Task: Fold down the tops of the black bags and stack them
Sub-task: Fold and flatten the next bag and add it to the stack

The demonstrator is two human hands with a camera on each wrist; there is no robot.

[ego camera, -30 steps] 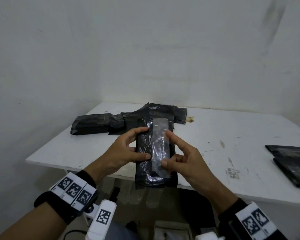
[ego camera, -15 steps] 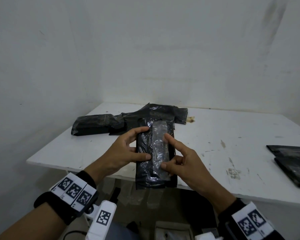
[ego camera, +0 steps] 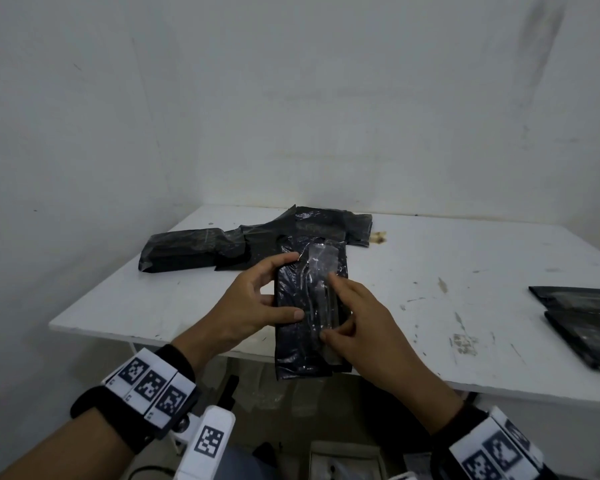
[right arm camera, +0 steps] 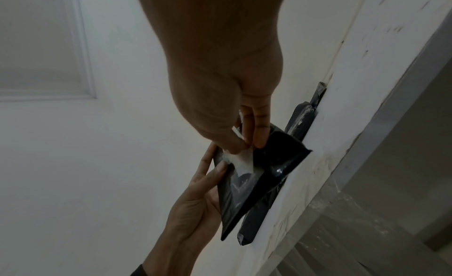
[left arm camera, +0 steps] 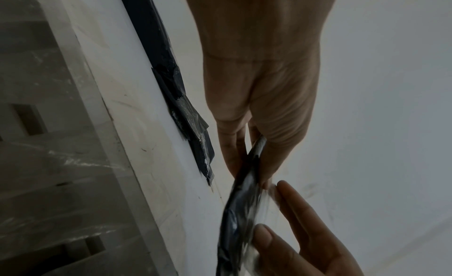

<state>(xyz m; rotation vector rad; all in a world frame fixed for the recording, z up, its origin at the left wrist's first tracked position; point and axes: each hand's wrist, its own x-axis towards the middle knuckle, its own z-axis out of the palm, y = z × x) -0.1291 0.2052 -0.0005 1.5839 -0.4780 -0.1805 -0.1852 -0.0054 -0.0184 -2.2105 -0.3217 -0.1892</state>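
I hold a glossy black bag (ego camera: 291, 344) upright over the table's near edge. A clear plastic strip (ego camera: 321, 268) lies along its front. My left hand (ego camera: 293, 289) grips the bag's left edge, thumb on the front and fingers behind. My right hand (ego camera: 329, 306) pinches the strip, index finger laid along it. The right wrist view shows the right hand (right arm camera: 248, 147) with thumb and finger pinching the clear strip (right arm camera: 240, 160) against the bag (right arm camera: 274, 164). The left wrist view shows the left hand (left arm camera: 249, 175) clamping the bag (left arm camera: 240, 208) edge-on.
A loose pile of black bags (ego camera: 201, 247) lies at the back left of the white table (ego camera: 465, 306). A flat stack of black bags (ego camera: 589, 323) sits at the right edge. Walls close off the left and back. Boxes and clutter lie under the table.
My right hand has slid slightly left and down along the clear strip, laying it flatter on the bag. The left hand and the bag have barely moved.
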